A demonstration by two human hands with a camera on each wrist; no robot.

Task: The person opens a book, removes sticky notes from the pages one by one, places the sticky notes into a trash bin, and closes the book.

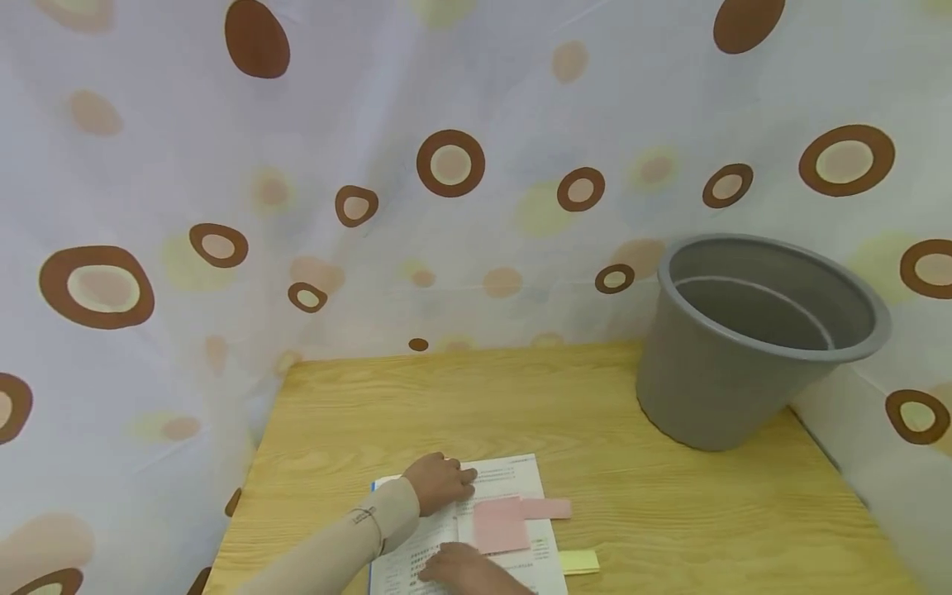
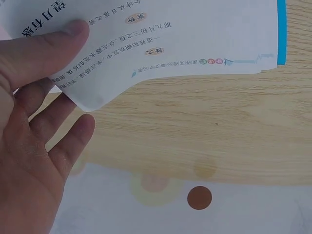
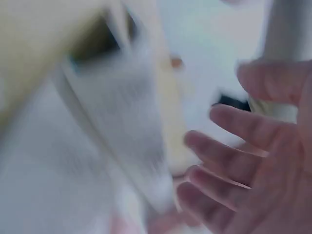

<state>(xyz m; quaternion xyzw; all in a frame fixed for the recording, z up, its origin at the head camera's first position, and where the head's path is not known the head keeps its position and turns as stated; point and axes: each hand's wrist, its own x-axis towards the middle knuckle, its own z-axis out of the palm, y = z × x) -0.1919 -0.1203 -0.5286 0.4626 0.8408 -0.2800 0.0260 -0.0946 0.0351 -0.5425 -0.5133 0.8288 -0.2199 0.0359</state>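
Observation:
An open book [image 1: 513, 475] with printed pages lies at the table's near side, its blue cover edge [image 2: 281, 31] showing. My left hand [image 1: 440, 482] is at the upper part of the book. In the left wrist view it pinches a page [image 2: 112, 73], thumb on top and fingers beneath, and the page corner is lifted. My right hand [image 1: 476, 570] is over the lower part of the book, fingers extended; in the right wrist view its fingers [image 3: 229, 165] are spread and hold nothing. A pink sticky note [image 1: 502, 525] lies on the right page.
A pink strip [image 1: 546, 508] and a yellow strip [image 1: 578, 562] stick out past the book's right edge. A large grey bucket [image 1: 687, 388] stands at the table's back right. Behind the wooden table [image 1: 446, 405] hangs a spotted curtain [image 1: 506, 107]. The right wrist view is blurred.

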